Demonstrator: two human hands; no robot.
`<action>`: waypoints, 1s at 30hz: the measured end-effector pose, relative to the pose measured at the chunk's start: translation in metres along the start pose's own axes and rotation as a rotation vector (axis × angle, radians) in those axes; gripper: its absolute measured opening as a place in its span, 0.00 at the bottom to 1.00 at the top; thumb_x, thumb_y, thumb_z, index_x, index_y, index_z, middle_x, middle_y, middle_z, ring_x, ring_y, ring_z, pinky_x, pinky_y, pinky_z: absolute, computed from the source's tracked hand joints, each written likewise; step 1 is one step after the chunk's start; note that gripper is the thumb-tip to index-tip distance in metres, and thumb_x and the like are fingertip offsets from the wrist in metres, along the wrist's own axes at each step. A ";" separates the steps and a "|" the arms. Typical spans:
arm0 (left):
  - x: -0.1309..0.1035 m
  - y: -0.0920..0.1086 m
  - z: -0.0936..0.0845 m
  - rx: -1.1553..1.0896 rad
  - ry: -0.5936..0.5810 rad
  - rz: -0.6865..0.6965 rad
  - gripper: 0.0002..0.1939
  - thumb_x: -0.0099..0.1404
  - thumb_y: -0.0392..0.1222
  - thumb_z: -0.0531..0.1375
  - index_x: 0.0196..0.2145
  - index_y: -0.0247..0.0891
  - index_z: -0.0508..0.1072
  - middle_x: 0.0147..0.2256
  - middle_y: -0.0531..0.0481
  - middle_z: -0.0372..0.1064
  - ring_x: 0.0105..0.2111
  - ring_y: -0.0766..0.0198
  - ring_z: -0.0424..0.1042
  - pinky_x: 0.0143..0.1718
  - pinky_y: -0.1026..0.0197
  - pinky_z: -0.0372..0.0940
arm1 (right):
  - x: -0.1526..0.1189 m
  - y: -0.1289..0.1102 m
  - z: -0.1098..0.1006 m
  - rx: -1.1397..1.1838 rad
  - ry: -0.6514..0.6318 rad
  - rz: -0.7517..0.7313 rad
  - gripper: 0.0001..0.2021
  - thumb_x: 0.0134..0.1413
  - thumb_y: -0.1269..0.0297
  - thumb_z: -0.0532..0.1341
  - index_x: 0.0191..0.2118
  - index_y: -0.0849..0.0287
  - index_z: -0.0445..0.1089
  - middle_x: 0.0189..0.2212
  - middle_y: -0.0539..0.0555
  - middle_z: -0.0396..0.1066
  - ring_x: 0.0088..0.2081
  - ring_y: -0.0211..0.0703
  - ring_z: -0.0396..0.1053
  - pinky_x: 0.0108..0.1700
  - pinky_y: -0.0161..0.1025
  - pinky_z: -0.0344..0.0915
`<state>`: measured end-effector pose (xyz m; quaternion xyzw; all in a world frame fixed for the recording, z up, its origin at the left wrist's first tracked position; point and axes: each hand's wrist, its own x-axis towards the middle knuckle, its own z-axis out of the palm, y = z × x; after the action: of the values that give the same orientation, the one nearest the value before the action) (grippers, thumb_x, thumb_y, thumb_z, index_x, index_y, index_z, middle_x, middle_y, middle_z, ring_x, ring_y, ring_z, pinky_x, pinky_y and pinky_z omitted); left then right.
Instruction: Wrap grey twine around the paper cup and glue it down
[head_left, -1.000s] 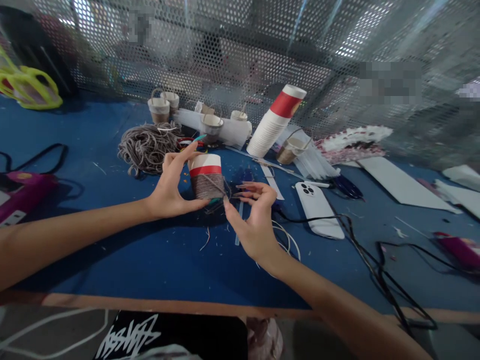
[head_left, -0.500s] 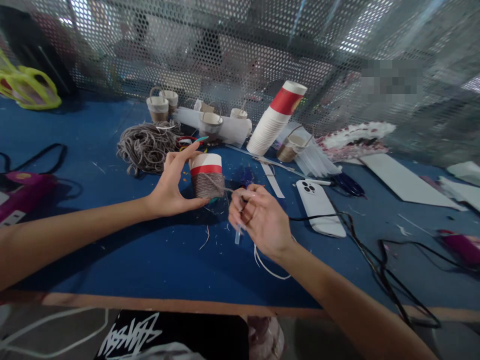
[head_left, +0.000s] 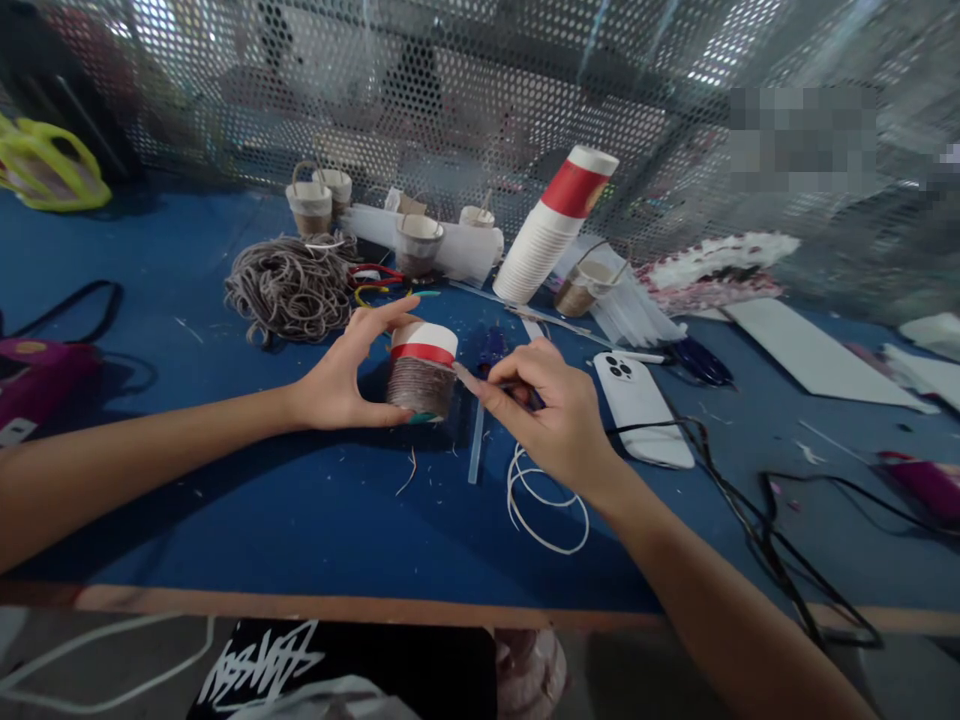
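My left hand [head_left: 349, 375] grips a paper cup [head_left: 424, 340], its fingers behind the top and the thumb under the lower edge. The cup is white with a red band, and grey cord [head_left: 418, 386] is wound round it below the band. My right hand [head_left: 551, 415] is closed in a pinch at the cup's right side, by the upper turns of the cord. The cord's end runs into these fingers and is mostly hidden. Behind the right hand lies a dark blue tool [head_left: 493, 346], partly covered. A clear glue stick [head_left: 476, 445] lies below it.
A heap of grey cord [head_left: 289, 285] lies at the back left. Small cord-wrapped cups [head_left: 418, 240] and a tilted stack of paper cups [head_left: 536, 245] stand behind. To the right are a white phone [head_left: 645, 410] and black cables [head_left: 724, 490]. A white wire coil [head_left: 551, 510] lies in front.
My right hand has turned over and risen, bringing its pinched fingers right up to the cup. The cup has shifted slightly right and down, still in my left hand.
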<state>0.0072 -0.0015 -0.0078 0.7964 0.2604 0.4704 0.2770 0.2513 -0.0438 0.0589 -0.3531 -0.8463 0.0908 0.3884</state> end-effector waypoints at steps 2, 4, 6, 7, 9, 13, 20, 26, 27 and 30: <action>0.000 0.000 -0.001 -0.014 -0.016 0.007 0.54 0.46 0.49 0.74 0.66 0.44 0.53 0.55 0.39 0.65 0.55 0.45 0.62 0.60 0.41 0.54 | 0.000 0.000 0.000 -0.040 0.022 -0.073 0.13 0.59 0.66 0.63 0.25 0.56 0.61 0.21 0.45 0.57 0.27 0.36 0.56 0.34 0.39 0.56; 0.001 0.001 -0.002 -0.051 -0.057 0.020 0.55 0.46 0.48 0.74 0.67 0.45 0.53 0.54 0.40 0.66 0.54 0.45 0.64 0.60 0.42 0.55 | 0.001 -0.001 0.000 -0.017 0.028 -0.081 0.12 0.60 0.67 0.62 0.26 0.56 0.61 0.27 0.48 0.61 0.31 0.38 0.61 0.36 0.40 0.59; 0.002 0.003 -0.003 -0.126 -0.118 0.028 0.56 0.46 0.46 0.74 0.67 0.45 0.52 0.55 0.40 0.66 0.54 0.46 0.66 0.60 0.43 0.56 | 0.001 0.000 -0.001 0.058 0.011 -0.066 0.11 0.60 0.67 0.61 0.27 0.56 0.62 0.35 0.52 0.65 0.36 0.39 0.65 0.37 0.40 0.61; 0.002 0.005 -0.003 -0.176 -0.150 0.022 0.56 0.47 0.46 0.74 0.68 0.45 0.50 0.56 0.39 0.66 0.55 0.46 0.66 0.60 0.44 0.57 | 0.001 0.001 -0.002 0.103 -0.001 -0.062 0.11 0.61 0.67 0.60 0.27 0.56 0.62 0.39 0.53 0.66 0.39 0.40 0.67 0.37 0.40 0.62; 0.003 0.007 -0.004 -0.274 -0.199 -0.007 0.58 0.48 0.46 0.74 0.69 0.46 0.47 0.57 0.39 0.67 0.57 0.45 0.66 0.61 0.45 0.57 | 0.000 0.002 -0.003 0.190 -0.036 -0.074 0.12 0.62 0.68 0.58 0.26 0.57 0.61 0.44 0.54 0.69 0.44 0.42 0.69 0.41 0.42 0.64; 0.005 0.008 -0.004 -0.392 -0.231 -0.044 0.58 0.48 0.45 0.74 0.69 0.47 0.46 0.58 0.40 0.67 0.59 0.45 0.65 0.63 0.45 0.55 | -0.001 0.003 -0.004 0.301 -0.142 -0.106 0.14 0.63 0.68 0.56 0.25 0.57 0.61 0.49 0.57 0.73 0.51 0.47 0.71 0.43 0.43 0.66; 0.006 0.008 -0.003 -0.435 -0.232 -0.020 0.57 0.48 0.43 0.74 0.69 0.47 0.49 0.57 0.40 0.68 0.58 0.46 0.67 0.63 0.46 0.56 | -0.001 0.000 -0.003 0.348 -0.207 -0.072 0.15 0.64 0.67 0.56 0.24 0.56 0.59 0.49 0.58 0.76 0.46 0.44 0.74 0.43 0.42 0.68; 0.007 0.007 -0.004 -0.444 -0.245 -0.022 0.58 0.46 0.42 0.75 0.68 0.46 0.50 0.57 0.38 0.68 0.58 0.45 0.67 0.62 0.44 0.56 | 0.000 -0.003 -0.006 0.341 -0.233 -0.095 0.15 0.65 0.68 0.55 0.24 0.56 0.58 0.48 0.58 0.76 0.46 0.43 0.74 0.44 0.41 0.68; 0.007 0.007 -0.004 -0.450 -0.243 -0.023 0.58 0.46 0.42 0.75 0.68 0.46 0.50 0.57 0.38 0.68 0.57 0.45 0.67 0.62 0.44 0.56 | 0.001 -0.004 -0.006 0.333 -0.230 -0.093 0.15 0.65 0.68 0.55 0.24 0.56 0.58 0.47 0.58 0.76 0.46 0.43 0.74 0.43 0.41 0.68; 0.007 0.008 -0.003 -0.487 -0.238 -0.026 0.58 0.45 0.42 0.75 0.68 0.45 0.52 0.57 0.38 0.69 0.58 0.44 0.67 0.62 0.44 0.56 | 0.001 -0.003 -0.007 0.317 -0.221 -0.082 0.15 0.64 0.69 0.55 0.24 0.56 0.58 0.46 0.58 0.76 0.46 0.44 0.74 0.41 0.41 0.67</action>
<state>0.0086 -0.0012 0.0032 0.7526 0.1152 0.4185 0.4951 0.2541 -0.0466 0.0650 -0.2405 -0.8727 0.2450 0.3470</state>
